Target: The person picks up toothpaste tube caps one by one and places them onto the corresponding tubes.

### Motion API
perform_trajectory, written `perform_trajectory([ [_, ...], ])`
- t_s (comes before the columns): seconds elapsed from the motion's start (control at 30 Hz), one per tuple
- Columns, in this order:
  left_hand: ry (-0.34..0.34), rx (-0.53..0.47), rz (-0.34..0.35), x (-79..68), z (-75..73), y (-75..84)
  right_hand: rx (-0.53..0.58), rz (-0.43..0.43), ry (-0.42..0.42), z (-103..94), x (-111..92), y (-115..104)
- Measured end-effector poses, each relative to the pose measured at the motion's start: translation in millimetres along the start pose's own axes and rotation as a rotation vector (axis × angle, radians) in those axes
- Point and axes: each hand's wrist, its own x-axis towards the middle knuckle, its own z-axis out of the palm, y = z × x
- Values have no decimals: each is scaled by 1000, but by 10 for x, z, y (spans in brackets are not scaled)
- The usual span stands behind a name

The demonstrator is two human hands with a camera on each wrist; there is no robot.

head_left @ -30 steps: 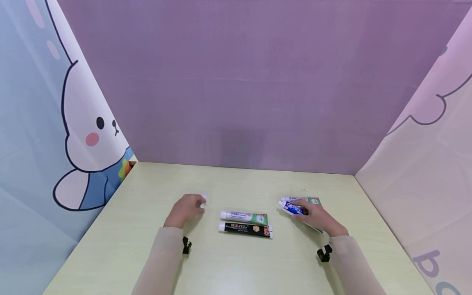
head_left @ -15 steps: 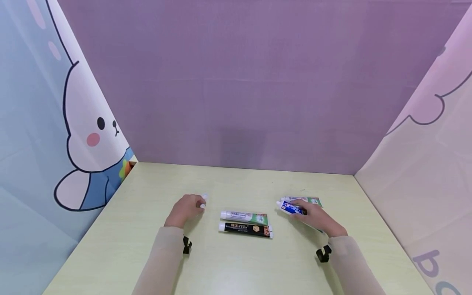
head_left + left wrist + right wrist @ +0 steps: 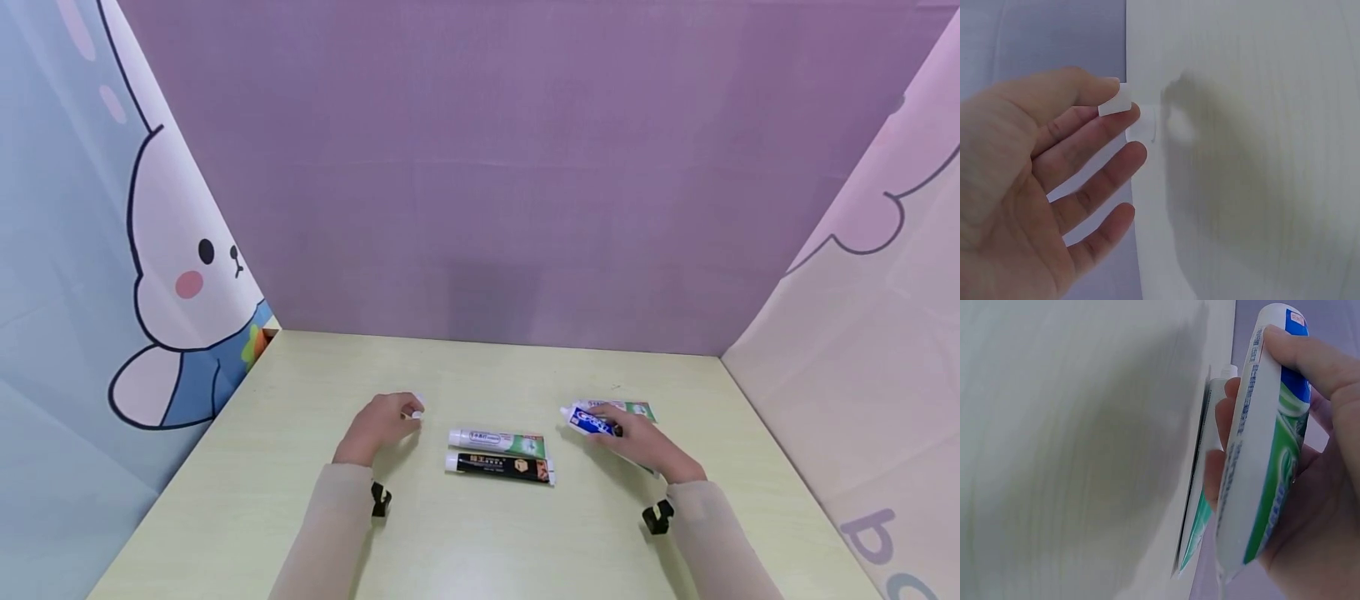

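In the head view, my left hand [image 3: 380, 425] is over the left part of the table. Its thumb and index finger pinch a small white piece [image 3: 1115, 102], perhaps a cap; the other fingers are loosely bent. Just past the fingertips lies another small whitish thing [image 3: 1142, 127], too faint to name. My right hand [image 3: 641, 440] grips a blue, white and green toothpaste tube [image 3: 592, 422], its narrow white end pointing left. The right wrist view shows this toothpaste tube [image 3: 1260, 450] above the table, thumb near its upper end and fingers behind.
Behind the held tube lies a white and green toothpaste tube [image 3: 639, 408]. Between the hands, another white and green tube [image 3: 498, 442] lies alongside a black tube [image 3: 501, 467]. A purple cloth [image 3: 480, 208] stands at the table's far edge, with printed cloths at both sides.
My left hand has shifted slightly right and away from me with the white piece, its fingers spreading a little. The tube in my right hand has moved slightly left.
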Motion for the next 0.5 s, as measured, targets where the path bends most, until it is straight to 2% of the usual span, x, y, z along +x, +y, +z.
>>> perform_trajectory([
  [0.3, 30, -14, 54, 7, -30, 55, 33, 9, 2, -4, -20, -53],
  [0.5, 20, -115, 89, 10, -24, 74, 40, -6, 11, -8, -12, -81],
])
